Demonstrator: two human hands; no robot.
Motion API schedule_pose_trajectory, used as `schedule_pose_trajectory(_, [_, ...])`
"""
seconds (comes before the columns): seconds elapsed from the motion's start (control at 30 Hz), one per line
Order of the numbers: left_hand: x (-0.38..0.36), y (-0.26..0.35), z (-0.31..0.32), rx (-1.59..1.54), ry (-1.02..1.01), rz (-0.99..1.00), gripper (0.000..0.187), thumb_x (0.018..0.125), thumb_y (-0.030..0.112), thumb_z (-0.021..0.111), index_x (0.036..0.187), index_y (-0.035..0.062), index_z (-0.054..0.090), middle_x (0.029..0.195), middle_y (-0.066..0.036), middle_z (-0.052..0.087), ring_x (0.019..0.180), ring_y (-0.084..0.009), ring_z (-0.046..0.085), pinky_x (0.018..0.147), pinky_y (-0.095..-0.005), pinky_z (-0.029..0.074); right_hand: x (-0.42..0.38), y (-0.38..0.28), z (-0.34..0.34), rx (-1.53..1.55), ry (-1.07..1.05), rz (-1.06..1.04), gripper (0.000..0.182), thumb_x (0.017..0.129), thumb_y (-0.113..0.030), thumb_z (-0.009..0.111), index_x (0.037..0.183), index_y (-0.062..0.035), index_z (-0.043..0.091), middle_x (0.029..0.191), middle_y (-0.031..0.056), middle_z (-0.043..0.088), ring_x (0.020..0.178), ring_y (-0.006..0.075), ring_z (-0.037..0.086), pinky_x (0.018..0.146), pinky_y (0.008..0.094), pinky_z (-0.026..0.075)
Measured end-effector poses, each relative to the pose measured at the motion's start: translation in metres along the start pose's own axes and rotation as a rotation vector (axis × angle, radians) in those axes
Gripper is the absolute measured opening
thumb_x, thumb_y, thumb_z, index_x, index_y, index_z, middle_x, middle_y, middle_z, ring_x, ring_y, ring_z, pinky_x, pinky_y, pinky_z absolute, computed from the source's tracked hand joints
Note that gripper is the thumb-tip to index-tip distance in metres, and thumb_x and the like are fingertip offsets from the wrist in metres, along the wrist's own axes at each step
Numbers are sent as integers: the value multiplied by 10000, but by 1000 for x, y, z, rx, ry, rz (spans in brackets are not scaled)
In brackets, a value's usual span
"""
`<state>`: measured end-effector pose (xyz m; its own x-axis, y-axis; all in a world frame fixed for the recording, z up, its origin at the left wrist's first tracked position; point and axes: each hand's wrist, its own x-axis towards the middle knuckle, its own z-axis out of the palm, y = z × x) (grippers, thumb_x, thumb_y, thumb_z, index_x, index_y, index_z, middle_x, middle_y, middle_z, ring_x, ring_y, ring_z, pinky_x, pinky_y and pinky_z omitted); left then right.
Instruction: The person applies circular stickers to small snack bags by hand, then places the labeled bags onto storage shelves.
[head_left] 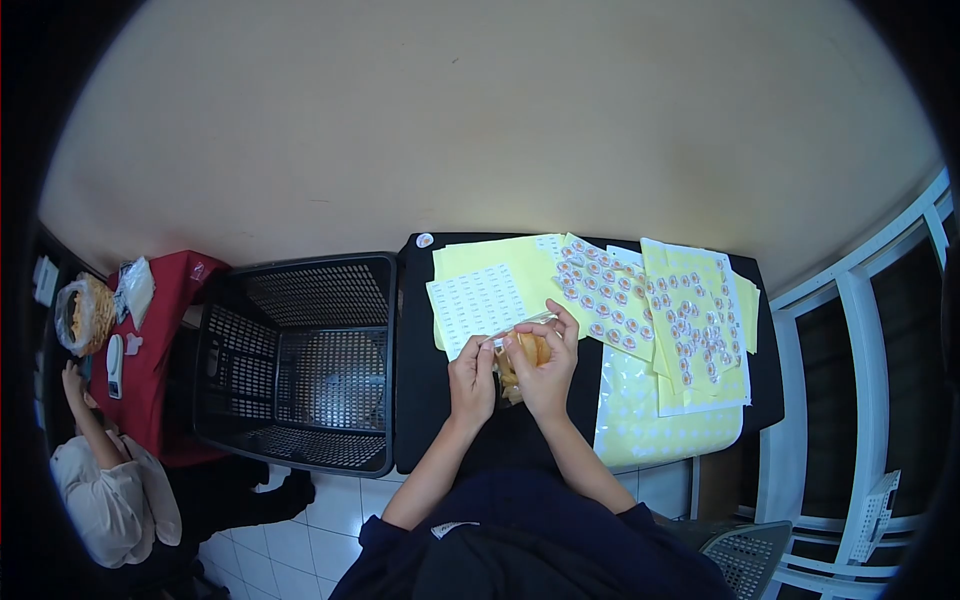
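Note:
A clear plastic pouch of golden-brown snack pieces [508, 378] is held over the near edge of the black-covered table [418, 385]. My left hand [472, 383] pinches the pouch's top left edge, thumb and fingers pressed together. On the other side my right hand [545, 376] wraps round the pouch, its thumb across the front and its fingers behind. Just beyond my hands lies a white sheet of small printed labels [478, 300] on yellow backing paper [535, 268]. Yellow sheets with round stickers [603, 290] overlap to the right of it.
More sticker sheets [705, 310] lie at the right, above a glossy yellow sheet [665, 425]. A black plastic crate [390, 330] stands left of the table. Farther left, a person [110, 490] sits by a red-covered table [150, 390] bearing a basket [98, 315].

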<state>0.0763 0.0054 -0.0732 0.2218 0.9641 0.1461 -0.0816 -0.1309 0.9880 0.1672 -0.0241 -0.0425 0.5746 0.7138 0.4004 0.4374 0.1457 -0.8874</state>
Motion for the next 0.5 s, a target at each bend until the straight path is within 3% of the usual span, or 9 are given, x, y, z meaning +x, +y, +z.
schedule_pose_trajectory(0.23, [3,-1,-1,-92,-25,-37,312,910,175,317,935,-38,544,833,-95,582,758,-109,524,705,-252,427,1,16,0,76,-46,66,179,644,-50,666,819,-49,629,1149,105,406,934,194,430,847,309,351])
schedule_pose_trajectory(0.33, [10,-7,-5,-159,-64,-76,336,918,193,293,961,-37,533,887,-95,573,800,-114,524,738,-256,426,2,16,0,62,-96,68,169,673,-82,649,841,-79,630,1144,120,391,998,237,414,864,331,340])
schedule_pose_trajectory(0.5, [20,-14,-9,-223,-78,-114,339,917,218,308,960,-30,535,835,-59,551,758,-90,499,706,-236,421,0,9,1,-81,-82,-10,231,646,-76,676,874,-94,644,1162,102,395,976,204,421,868,319,335])
